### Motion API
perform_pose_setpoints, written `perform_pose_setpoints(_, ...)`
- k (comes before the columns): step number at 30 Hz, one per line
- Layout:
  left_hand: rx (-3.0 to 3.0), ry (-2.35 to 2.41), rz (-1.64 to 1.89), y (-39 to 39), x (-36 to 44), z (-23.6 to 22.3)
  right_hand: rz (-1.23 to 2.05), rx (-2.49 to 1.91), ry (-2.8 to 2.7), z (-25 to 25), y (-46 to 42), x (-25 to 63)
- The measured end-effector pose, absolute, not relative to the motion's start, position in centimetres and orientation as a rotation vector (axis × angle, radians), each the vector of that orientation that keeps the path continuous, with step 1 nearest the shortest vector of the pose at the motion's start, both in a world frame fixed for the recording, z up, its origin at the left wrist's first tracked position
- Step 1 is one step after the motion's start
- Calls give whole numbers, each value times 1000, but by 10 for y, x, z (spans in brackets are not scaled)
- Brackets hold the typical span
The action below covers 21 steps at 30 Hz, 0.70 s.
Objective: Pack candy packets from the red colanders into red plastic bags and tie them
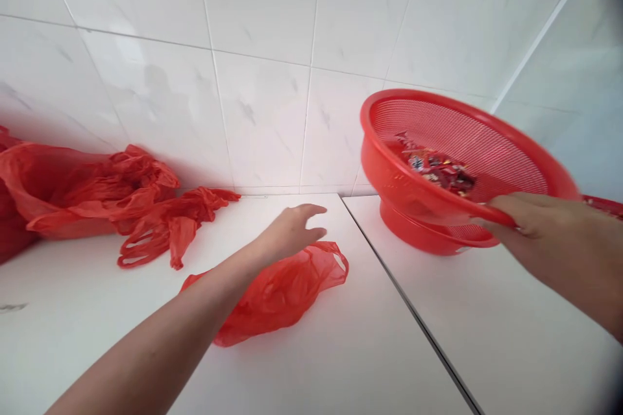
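Observation:
My right hand (518, 217) grips the rim of a red plastic colander (506, 142), which is tilted toward me over another red basin (413, 224). Small wrapped pieces, mostly red (438, 172), lie in the bottom of the colander. My left hand (292, 228) is stretched out in the air with thumb and fingers apart and nothing between them. Below it, a thin red plastic bag (282, 295) lies on the white surface, its handle loop toward the right. My left forearm hides part of that bag.
More crumpled red plastic bags (121, 194) are heaped at the left against the white tiled wall (263, 117). A dark seam (413, 311) runs between two white tabletops (350, 343). At the far right edge, part of another red container (603, 205) shows.

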<state>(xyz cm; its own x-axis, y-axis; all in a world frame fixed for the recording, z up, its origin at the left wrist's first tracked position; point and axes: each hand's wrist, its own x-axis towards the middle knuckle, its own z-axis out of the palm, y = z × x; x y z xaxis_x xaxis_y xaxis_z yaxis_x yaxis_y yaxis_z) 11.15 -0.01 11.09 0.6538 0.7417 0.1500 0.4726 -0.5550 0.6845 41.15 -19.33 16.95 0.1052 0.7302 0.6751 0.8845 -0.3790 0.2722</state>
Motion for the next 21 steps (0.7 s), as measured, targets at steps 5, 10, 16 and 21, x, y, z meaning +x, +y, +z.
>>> perform_pose_setpoints(5,2343,1167,729,4,37,110,-988,-2060,-1948,146,-164,365)
perform_pose_setpoints(10,2274,1389,700,1,-25,93,-722,-2048,-2095,115,-129,336)
perform_pose_setpoints(16,2149,1506,616,-9,-71,54,-657,-2101,-2150,79,-96,323)
perform_pose_setpoints(21,1967,1495,720,-9,-77,24,-766,-2176,-2135,59,-84,332)
